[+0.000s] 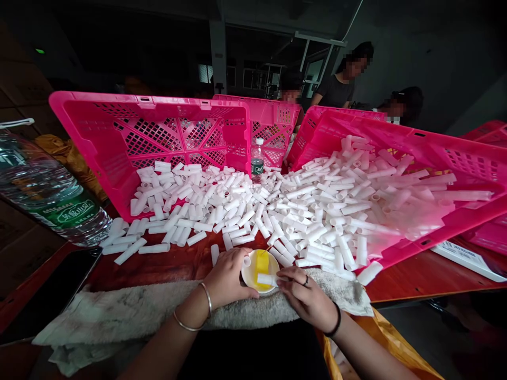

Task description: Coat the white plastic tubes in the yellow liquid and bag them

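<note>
White tube (266, 279) is held over the dish (247, 275) by the right hand (307, 296), fingers pinched snug; the left hand's (227, 277) fingers are curled by the rim, grip honestly hard to tell. Loads of loose tubes (222, 207) are left, heaped across table (166, 265) and pink crates (95, 153); no finished pile can be spotted.

A silver bangle (208, 298), black wristband (338, 319) and dark ring (306, 281) are worn.

From my end I see smooth matt plastic tubes (316, 233), glossy plastic crates (89, 148), a rough cloth towel (158, 303), a glossy wood-like tabletop (162, 268) and a shiny plastic water bottle (65, 198).
</note>
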Action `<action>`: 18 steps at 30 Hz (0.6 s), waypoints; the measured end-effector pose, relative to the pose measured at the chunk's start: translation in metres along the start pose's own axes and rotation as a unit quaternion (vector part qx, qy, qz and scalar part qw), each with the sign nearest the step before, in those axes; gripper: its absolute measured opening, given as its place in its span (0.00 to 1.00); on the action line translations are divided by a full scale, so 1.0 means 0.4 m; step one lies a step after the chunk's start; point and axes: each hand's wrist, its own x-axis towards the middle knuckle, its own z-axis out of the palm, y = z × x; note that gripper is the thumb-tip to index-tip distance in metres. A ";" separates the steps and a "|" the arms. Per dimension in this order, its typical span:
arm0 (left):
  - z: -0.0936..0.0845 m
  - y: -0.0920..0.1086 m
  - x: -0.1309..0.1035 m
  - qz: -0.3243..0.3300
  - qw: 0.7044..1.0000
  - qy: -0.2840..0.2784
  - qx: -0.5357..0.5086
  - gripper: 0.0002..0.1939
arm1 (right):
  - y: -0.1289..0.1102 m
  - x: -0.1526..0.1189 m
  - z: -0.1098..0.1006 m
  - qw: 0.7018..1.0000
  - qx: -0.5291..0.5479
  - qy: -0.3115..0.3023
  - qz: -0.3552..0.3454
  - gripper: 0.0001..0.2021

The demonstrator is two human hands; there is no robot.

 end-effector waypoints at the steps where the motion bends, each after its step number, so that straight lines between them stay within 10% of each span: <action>1: -0.005 0.002 -0.003 0.008 1.000 0.000 0.005 0.46 | -0.003 0.000 0.002 1.000 0.005 0.024 -0.010 0.15; 7: -0.056 0.049 -0.041 0.047 0.997 0.035 0.052 0.11 | -0.055 0.039 0.002 0.947 0.192 0.154 0.204 0.10; 12: -0.086 0.098 -0.060 0.127 0.973 0.050 0.187 0.12 | -0.108 0.092 -0.032 0.893 0.310 0.084 0.315 0.10; 18: -0.070 0.183 -0.090 0.080 0.991 -0.035 0.105 0.08 | -0.155 0.116 -0.085 0.974 0.088 0.056 0.199 0.13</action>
